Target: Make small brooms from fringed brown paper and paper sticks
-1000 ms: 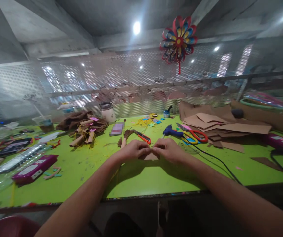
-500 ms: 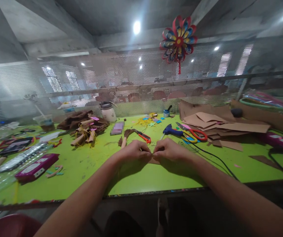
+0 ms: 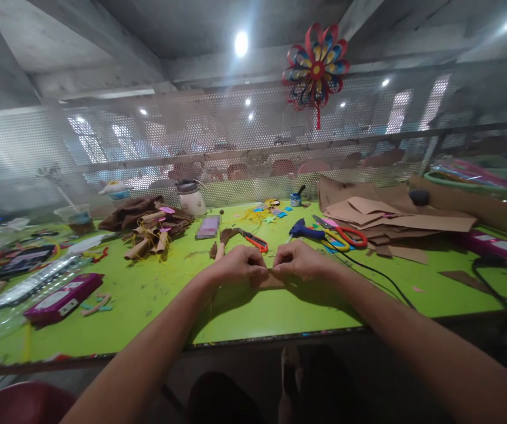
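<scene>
Over the middle of the green table [image 3: 156,318], my left hand [image 3: 244,265] and my right hand [image 3: 300,262] pinch a small piece of brown paper [image 3: 272,280] between them, fingertips nearly touching. Its lower part shows below the fingers; the rest is hidden. A brown paper item with a curled top [image 3: 227,237] lies just beyond my left hand. An orange utility knife [image 3: 257,241] lies past the fingertips. Close behind my right hand are a blue glue gun [image 3: 308,232] and scissors with red and yellow handles [image 3: 353,237].
Brown paper sheets [image 3: 385,219] are stacked at the right, rolled paper pieces [image 3: 151,238] at the left. A black cable [image 3: 379,272] crosses the right side. Purple power strips [image 3: 65,299] lie at both sides. A jar [image 3: 190,199] and a small blue pot [image 3: 296,200] stand behind.
The view has shifted slightly. More of the brown paper shows below my fingertips, and my right hand's fingers look more raised. Both hands stay close together.
</scene>
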`<state>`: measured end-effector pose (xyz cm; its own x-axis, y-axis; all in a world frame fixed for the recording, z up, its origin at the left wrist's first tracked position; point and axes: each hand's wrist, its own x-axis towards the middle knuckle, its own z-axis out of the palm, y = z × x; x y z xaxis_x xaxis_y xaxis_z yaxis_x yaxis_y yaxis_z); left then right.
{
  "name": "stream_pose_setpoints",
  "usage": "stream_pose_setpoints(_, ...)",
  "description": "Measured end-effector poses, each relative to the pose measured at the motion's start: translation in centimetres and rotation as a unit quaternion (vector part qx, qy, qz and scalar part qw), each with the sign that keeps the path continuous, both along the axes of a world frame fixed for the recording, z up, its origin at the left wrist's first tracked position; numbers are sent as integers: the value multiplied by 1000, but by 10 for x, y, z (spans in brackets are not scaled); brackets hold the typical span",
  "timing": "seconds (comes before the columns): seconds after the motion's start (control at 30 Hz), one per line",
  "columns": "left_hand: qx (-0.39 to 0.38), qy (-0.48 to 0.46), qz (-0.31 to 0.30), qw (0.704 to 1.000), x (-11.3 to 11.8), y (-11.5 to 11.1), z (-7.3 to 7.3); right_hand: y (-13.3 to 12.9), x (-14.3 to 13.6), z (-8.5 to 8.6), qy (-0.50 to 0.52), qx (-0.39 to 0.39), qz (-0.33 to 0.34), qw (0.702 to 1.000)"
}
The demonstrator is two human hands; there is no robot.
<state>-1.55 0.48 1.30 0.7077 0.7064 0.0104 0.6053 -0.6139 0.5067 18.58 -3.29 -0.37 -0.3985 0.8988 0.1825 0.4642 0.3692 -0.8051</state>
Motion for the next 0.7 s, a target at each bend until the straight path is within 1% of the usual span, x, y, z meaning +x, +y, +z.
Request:
stream_pose_setpoints(0.13,29,-1,2,1000,1,-2,1,-1,3,3,5,-18,-5,1000)
stream_pose_setpoints(0.3,47,-3,0,999,4,-6,5,0,7,5,7,-3,-25,1000)
stream_pose_setpoints(0.53,12,-22,-13,1000,2,0,0,7,12,0,7,19,0,1000)
stream_pose_setpoints(0.6,-9,-29,-29,999,1,3,-2,9,15,-2,-8,26,12,1000)
stream_pose_setpoints(0.7,-39,-38,-58,997,0,6,-3,11,19,-4,-27,6,29,999)
